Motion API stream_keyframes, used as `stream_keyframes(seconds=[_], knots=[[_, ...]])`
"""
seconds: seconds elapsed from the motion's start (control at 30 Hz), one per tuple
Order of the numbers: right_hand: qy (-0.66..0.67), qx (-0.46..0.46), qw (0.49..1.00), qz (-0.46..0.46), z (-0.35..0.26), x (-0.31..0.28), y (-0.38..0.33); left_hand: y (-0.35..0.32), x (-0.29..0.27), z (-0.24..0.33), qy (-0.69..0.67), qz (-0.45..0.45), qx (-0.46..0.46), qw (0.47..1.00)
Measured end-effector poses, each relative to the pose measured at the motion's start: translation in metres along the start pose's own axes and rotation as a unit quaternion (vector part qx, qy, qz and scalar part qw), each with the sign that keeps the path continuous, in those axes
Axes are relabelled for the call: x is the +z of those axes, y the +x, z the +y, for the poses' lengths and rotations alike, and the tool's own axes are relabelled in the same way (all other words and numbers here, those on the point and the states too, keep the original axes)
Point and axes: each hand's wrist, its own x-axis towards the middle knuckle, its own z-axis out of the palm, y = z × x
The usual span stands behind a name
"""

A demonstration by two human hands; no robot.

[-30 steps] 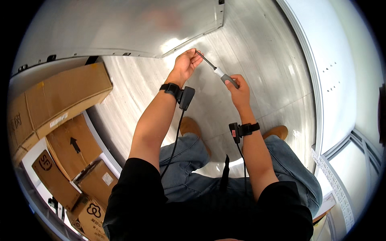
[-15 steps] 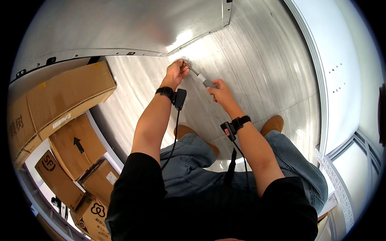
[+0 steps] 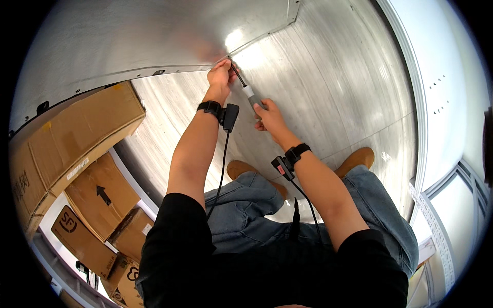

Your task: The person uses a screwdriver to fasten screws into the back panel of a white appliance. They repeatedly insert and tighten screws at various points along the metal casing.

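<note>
Left of the screwdriver point(image 3: 250, 94) — cardboard boxes point(image 3: 97, 177) — black arrow point(image 3: 103, 194), dark lettering point(image 3: 23, 185)

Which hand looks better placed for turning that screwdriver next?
Probably the right hand: it grips the screwdriver by its handle. The left hand is up by the tool's far end, near the lower edge of the metal panel, so it seems better suited to steadying.

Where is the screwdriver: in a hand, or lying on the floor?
The screwdriver is held: right hand around its grey handle, left hand by its shaft.
</note>
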Motion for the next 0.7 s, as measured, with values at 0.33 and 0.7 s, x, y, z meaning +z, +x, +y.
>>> stream_keyframes(seconds=[0.33,0.7], knots=[[0.004,-0.001,1.000,0.007,0.001,0.010,0.005,0.003,0.003,0.008,0.010,-0.001,0.010,1.000],[0.004,-0.009,1.000,0.017,-0.003,0.012,0.005,0.011,0.005,0.006,0.002,0.008,0.010,1.000]])
